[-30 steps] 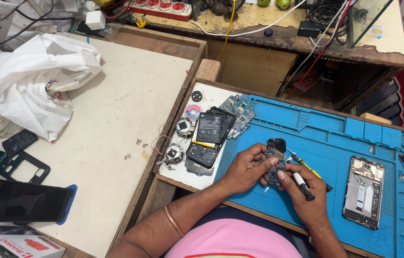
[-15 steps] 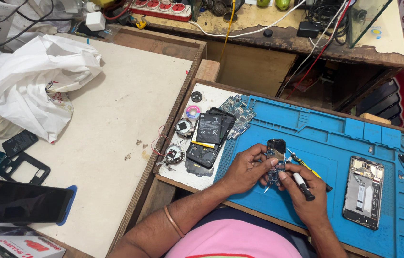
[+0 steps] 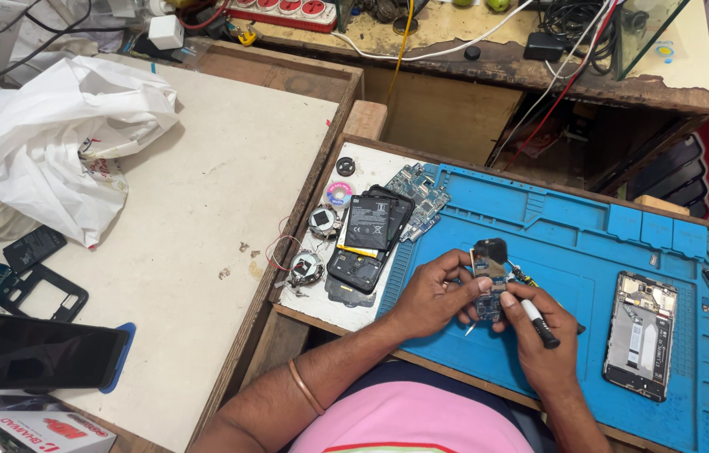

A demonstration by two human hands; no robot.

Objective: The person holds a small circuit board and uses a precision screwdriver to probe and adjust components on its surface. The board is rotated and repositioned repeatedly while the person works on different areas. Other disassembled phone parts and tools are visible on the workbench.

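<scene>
left hand (image 3: 434, 295) has its grip closed on a small circuit board (image 3: 487, 281) held just above the blue mat (image 3: 589, 252) on the tabletop. right hand (image 3: 539, 340) grips a black-handled tool (image 3: 535, 317), tip on the board, probably a screwdriver. opened phone (image 3: 641, 334) sits off to the right.

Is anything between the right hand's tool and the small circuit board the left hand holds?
Nothing visible. The left hand holds the circuit board above the blue mat; the right hand brings the black-handled tool right beside it.
</scene>
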